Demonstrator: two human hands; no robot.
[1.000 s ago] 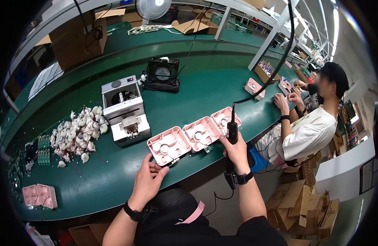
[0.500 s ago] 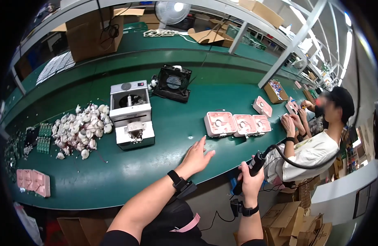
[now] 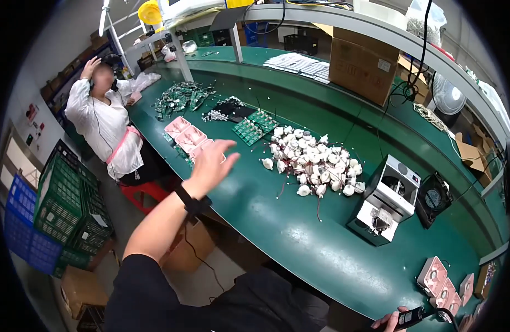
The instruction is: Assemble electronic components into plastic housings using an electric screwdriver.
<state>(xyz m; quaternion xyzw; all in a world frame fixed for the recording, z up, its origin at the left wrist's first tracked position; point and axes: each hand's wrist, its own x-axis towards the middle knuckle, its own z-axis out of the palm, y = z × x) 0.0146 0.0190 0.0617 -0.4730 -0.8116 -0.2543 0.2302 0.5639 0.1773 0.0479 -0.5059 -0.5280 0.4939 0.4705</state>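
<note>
Green curved surface (image 3: 299,232): left hand (image 3: 210,160) spread wide, empty, above three pink trays (image 3: 186,135). Right hand (image 3: 396,320) grips one black handheld tool (image 3: 411,317) at bottom edge, near more pink trays (image 3: 443,285). One white parts pile (image 3: 315,160), one grey machine (image 3: 385,200).

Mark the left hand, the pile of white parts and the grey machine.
left hand (image 3: 210,160), head view, on the palm
pile of white parts (image 3: 315,163), head view, mid-heap
grey machine (image 3: 388,195), head view, on its top face
</note>
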